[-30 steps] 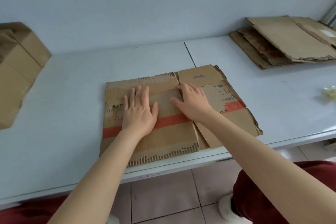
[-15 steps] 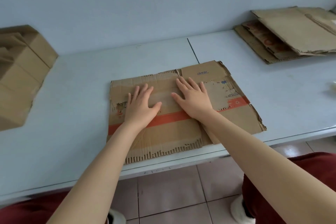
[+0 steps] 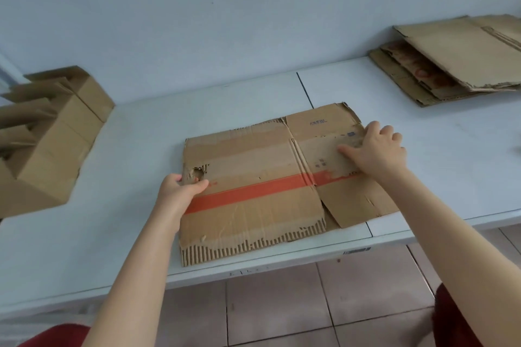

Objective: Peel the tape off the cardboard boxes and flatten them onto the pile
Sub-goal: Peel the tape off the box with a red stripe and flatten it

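I had the left hand gripping the flattened box at its left edge, thumb on top and fingers curled round the edge. The right hand gripped the right edge, thumb on the face and fingers curled over it. The box lay flat at the table's front edge, its long axis running left to right between the hands. The pile sat at the far right corner, well apart and nearer the right hand, so I judged the carry would go rightward and away. Half a second before, both palms had been pressed flat on the box's middle; now they held opposite edges.
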